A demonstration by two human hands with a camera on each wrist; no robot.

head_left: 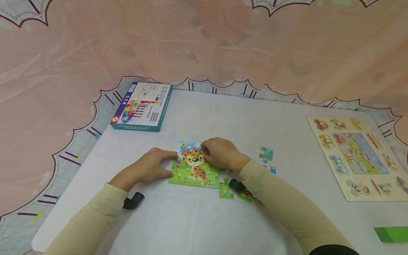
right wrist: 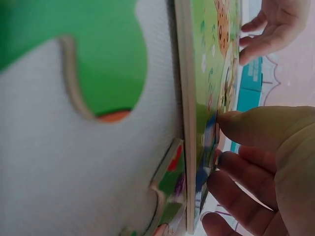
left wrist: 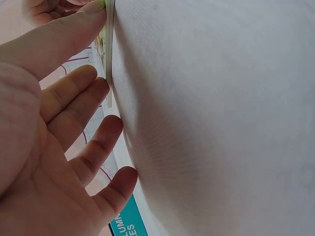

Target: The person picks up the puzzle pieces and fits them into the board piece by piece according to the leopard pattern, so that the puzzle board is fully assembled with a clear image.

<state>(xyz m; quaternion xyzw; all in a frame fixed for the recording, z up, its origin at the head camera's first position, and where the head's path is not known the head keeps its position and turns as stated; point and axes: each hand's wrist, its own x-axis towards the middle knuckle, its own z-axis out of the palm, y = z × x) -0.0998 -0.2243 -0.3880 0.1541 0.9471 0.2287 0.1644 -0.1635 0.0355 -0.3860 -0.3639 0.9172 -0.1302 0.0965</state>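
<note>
Right hand [head_left: 224, 154] bends over the upper right corner of a square, thin leopard puzzle board with green grass and blue sky [head_left: 197, 179], its own fingers covering that corner; thumb and fingertips touch there, but whether they pinch a piece I cannot tell. Left hand [head_left: 151, 163] lies relaxed and extended, thumb and fingertips against the board's left edge, so the board sits flat on the white table [head_left: 178, 219] between both hands. In the left wrist view the board shows only edge-on and is cut off at the top.

Just right of the board lies a green jigsaw piece [head_left: 225, 190]; other pieces are partly hidden under the beige right sleeve [head_left: 287, 205]. Beyond that forearm is a blue-and-green jigsaw piece [head_left: 267, 154]. A bright green block [head_left: 392, 234] runs out of frame at right.
</note>
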